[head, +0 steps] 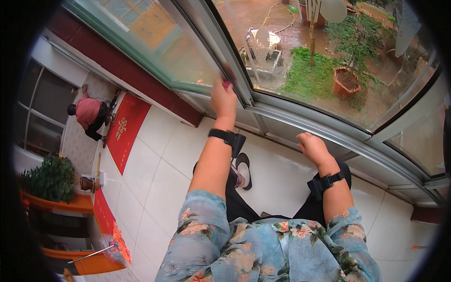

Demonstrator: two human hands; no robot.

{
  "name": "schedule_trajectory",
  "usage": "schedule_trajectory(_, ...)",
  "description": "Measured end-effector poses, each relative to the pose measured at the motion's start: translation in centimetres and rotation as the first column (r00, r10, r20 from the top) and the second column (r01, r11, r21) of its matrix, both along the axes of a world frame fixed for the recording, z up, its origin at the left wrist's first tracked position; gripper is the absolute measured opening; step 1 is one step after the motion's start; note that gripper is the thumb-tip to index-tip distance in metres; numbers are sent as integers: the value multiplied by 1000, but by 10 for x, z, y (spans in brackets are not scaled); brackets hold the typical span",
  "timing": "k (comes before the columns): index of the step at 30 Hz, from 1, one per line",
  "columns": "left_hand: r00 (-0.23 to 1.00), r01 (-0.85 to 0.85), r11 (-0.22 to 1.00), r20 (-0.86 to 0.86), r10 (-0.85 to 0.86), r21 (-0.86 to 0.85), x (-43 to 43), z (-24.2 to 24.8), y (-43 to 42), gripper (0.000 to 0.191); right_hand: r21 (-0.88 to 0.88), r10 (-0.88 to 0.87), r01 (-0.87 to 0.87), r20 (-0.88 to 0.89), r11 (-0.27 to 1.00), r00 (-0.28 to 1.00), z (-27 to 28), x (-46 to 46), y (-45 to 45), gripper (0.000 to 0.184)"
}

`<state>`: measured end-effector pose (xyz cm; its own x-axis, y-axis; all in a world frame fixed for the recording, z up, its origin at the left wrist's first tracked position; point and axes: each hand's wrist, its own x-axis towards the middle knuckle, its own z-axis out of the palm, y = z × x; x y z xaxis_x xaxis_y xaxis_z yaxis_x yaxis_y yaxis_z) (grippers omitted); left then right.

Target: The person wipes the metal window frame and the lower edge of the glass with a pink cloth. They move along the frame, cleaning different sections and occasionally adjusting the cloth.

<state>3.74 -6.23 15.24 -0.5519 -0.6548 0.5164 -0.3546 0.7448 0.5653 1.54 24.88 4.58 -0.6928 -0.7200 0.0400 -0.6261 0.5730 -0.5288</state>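
My left hand (224, 97) is raised at the metal frame of a glass window (232, 75), closed around a small dark pink item (226, 84), perhaps a cloth; most of it is hidden by my fingers. My right hand (313, 148) hangs in front of the lower window rail (310, 127), palm down with fingers loosely bent, and nothing shows in it. Each wrist wears a black strap with a small box. Behind the large glass pane lie a potted tree (347, 83) and grass outside.
At the left, another person (90, 111) in a pink top crouches near a red mat (128, 127). A leafy plant (49, 178), an orange wooden cabinet (56, 202) and an orange mop head (121, 243) are further down. White floor tiles (158, 169) lie beneath me.
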Motion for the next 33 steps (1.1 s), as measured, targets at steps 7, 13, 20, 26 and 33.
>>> schedule_trajectory(7,981,-72,974,194,30,215,4,-67,6,28,-8,15,-15,13,1000,1000,-5,-7,-4,22)
schedule_trajectory(13,998,41,993,-60,-34,114,3,-24,-5,30,20,13,-13,6,1000,1000,-6,-8,-2,22)
schedule_trajectory(20,966,-32,943,-253,-56,-331,-18,150,-37,37,53,9,-10,17,999,1000,-8,-7,-2,24)
schedule_trajectory(26,893,80,908,-376,-249,-411,-31,227,-48,14,29,-15,14,16,999,1000,-10,-8,0,26)
schedule_trajectory(33,984,-51,910,-178,-25,-411,-15,138,-24,30,46,21,-21,-3,999,1000,-6,-3,-2,23)
